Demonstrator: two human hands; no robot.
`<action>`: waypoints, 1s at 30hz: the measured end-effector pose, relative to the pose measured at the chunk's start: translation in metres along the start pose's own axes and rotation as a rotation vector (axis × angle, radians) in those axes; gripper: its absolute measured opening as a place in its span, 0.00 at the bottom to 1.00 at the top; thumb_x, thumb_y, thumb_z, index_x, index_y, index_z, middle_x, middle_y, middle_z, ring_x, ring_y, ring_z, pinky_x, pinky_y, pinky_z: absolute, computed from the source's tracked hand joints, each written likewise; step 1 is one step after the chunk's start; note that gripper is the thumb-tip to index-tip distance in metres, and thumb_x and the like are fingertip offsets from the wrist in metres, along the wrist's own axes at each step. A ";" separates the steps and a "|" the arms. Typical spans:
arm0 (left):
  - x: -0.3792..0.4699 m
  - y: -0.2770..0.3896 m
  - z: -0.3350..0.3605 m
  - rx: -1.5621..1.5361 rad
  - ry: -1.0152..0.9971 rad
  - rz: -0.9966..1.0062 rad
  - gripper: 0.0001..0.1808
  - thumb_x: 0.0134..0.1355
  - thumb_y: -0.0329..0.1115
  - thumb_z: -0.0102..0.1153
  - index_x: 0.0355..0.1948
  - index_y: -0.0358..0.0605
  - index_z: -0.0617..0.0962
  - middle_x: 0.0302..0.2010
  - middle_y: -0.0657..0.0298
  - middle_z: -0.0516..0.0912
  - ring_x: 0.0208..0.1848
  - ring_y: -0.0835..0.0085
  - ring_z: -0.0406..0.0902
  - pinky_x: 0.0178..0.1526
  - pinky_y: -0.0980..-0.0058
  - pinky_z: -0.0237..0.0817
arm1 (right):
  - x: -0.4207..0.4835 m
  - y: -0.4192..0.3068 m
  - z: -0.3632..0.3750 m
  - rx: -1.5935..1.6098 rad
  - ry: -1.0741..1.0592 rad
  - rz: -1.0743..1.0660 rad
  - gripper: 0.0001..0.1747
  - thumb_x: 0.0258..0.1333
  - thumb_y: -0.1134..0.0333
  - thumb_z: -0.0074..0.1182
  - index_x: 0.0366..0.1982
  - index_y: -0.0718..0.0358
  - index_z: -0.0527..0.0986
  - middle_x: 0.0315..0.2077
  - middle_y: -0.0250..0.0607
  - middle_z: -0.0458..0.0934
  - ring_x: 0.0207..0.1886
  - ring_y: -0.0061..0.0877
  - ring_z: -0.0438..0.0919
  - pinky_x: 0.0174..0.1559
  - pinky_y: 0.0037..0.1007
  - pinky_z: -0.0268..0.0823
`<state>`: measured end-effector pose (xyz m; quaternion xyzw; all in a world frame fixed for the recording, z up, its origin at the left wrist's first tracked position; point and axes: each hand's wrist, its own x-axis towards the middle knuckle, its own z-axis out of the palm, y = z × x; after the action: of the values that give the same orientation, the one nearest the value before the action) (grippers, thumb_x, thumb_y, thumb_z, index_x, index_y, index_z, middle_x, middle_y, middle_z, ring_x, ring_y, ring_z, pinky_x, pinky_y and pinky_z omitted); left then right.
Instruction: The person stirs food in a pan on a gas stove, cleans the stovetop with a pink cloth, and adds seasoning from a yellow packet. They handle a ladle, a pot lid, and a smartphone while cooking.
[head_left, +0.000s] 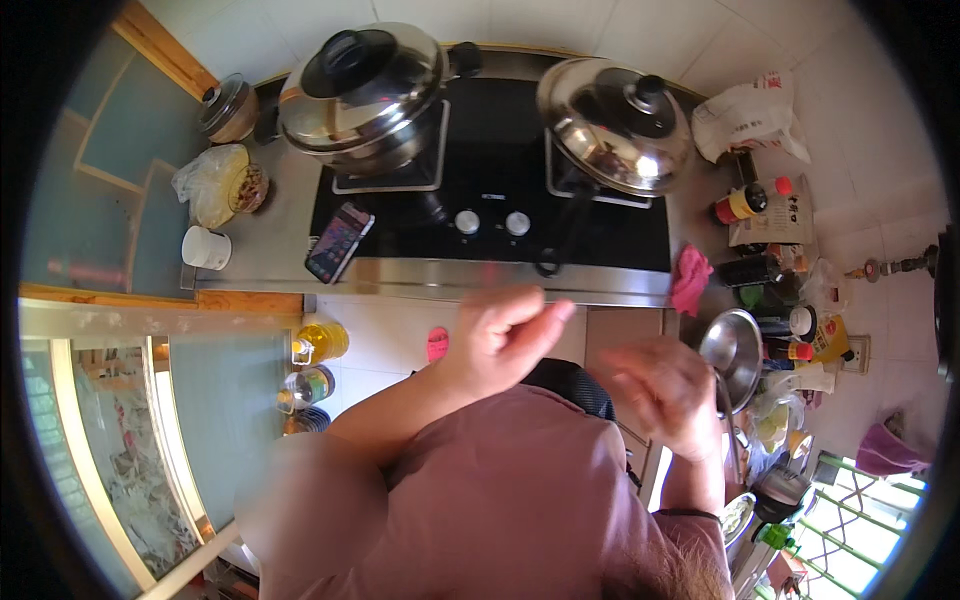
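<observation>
My left hand (506, 341) is raised in front of my chest, just off the steel front edge of the gas stove (491, 240). Its fingers are curled in, the thumb points right, and nothing shows in it. To its right is my right hand (667, 390), blurred, with bent fingers apart from the thumb and no object visible in it. Near that hand lies a steel bowl (731, 349) with a long handle beside it. A lidded steel pot (367, 97) stands on the left burner, and a lidded wok (615, 127) on the right one.
A smartphone (340, 241) lies at the stove's front left. Left of it are a white tub (206, 248) and a bagged bowl (217, 184). A pink cloth (691, 279) and several sauce bottles (742, 202) line the right counter. Oil bottles (321, 343) stand low on the left.
</observation>
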<state>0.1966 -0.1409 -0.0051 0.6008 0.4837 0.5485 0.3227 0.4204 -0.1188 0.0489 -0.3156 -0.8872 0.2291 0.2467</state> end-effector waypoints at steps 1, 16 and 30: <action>-0.006 -0.011 -0.021 -0.055 0.061 -0.084 0.22 0.64 0.24 0.59 0.15 0.41 0.64 0.14 0.71 0.63 0.18 0.85 0.55 0.20 0.77 0.45 | 0.018 -0.014 0.015 0.023 -0.056 -0.039 0.17 0.47 0.76 0.64 0.43 0.61 0.81 0.34 0.39 0.84 0.37 0.33 0.84 0.37 0.33 0.76; 0.003 -0.121 -0.098 -0.036 0.106 -0.132 0.24 0.60 0.26 0.65 0.16 0.43 0.62 0.12 0.69 0.59 0.18 0.83 0.51 0.19 0.76 0.45 | 0.073 -0.068 0.099 0.027 -0.076 0.304 0.09 0.57 0.71 0.59 0.41 0.59 0.81 0.33 0.42 0.83 0.36 0.38 0.83 0.37 0.34 0.75; -0.011 -0.107 -0.043 0.114 -0.010 -0.286 0.18 0.61 0.29 0.64 0.18 0.39 0.70 0.16 0.68 0.69 0.20 0.83 0.63 0.23 0.79 0.54 | -0.098 0.344 0.091 -0.376 0.399 1.046 0.27 0.61 0.55 0.52 0.58 0.59 0.70 0.51 0.52 0.74 0.56 0.41 0.72 0.56 0.42 0.63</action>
<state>0.1308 -0.1230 -0.0991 0.5459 0.5929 0.4659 0.3652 0.5874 0.0314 -0.2437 -0.7864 -0.5755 0.0953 0.2030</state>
